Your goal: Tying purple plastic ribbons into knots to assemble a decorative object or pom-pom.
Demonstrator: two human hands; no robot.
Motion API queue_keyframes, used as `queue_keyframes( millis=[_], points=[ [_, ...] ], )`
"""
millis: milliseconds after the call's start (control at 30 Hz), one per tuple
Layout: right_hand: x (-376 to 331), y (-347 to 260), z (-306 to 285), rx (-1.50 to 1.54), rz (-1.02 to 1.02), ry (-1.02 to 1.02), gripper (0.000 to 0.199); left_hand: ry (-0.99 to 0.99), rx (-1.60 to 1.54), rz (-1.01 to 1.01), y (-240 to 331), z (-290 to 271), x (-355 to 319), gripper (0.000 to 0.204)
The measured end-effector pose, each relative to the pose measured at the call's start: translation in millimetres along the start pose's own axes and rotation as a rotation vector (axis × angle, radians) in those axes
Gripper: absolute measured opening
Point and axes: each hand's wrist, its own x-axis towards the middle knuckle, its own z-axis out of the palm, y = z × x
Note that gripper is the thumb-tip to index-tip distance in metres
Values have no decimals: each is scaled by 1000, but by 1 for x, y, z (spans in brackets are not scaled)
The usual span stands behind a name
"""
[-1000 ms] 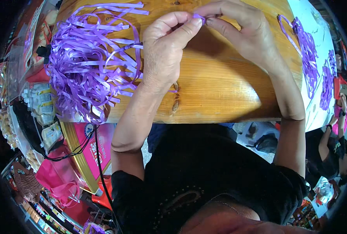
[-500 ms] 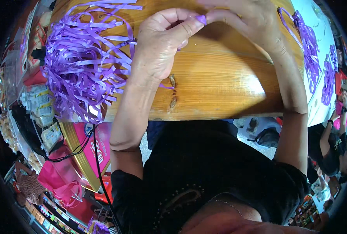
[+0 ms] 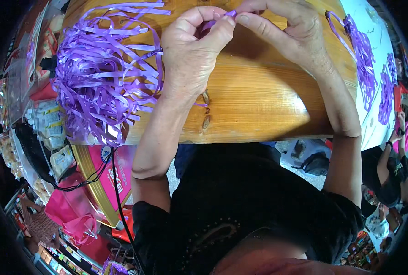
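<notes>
A wooden bench [image 3: 254, 101] with a glossy, knotted top fills the far middle of the scene, and a white surface [image 3: 377, 34] with grey veining adjoins it on the right. The person, in a black top [image 3: 245, 188], sits or stands at its near edge, both forearms reaching over the wood.

At the far side of the bench, the left hand [image 3: 190, 52] pinches a small purple ribbon [image 3: 232, 13] between thumb and forefinger, the other fingers curled behind. The right hand [image 3: 298, 36] meets it from the right, thumb and forefinger close together at the ribbon's end; whether they grip it cannot be told. A thin purple end [image 3: 200, 104] shows on the wood beside the left wrist.

On the left of the bench lies a large, loose heap of purple ribbons [image 3: 96, 87], with several strands stretching right toward the left hand. On the right, a looped purple bundle [image 3: 362, 59] lies on the white surface, its thin loop reaching over the bench, and a smaller bundle [image 3: 386, 94] lies just right of it.

Near left, below the heap, are clear plastic packs [image 3: 53, 123], a pink box [image 3: 117, 172] with a gold edge, black cords [image 3: 115, 183] and a pink bag [image 3: 69, 211]. Far to the right, a co-worker [image 3: 389, 176] in dark clothes is partly visible.
</notes>
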Motion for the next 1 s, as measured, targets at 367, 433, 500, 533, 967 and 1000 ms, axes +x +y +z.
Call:
queue_keyframes(
  millis=[367,433,500,533,967,1000],
  points=[
    [-8,21,15,902,722,-39,8,-7,-44,61,-2,0,1,13],
    [-9,24,17,965,726,-49,10,-95,-245,-36,-6,-7,2,13],
    [-8,21,17,1027,729,-61,12,-119,-327,-51,-7,-7,2,13],
    [-8,15,15,915,676,-42,12,-143,-411,-67,-8,-7,3,13],
    [-5,0,10,70,-19,98,14,-52,-339,-126,0,-4,-1,15],
    [-4,0,8,72,-21,97,14,-87,-398,-122,-5,-7,0,13]
  ],
)
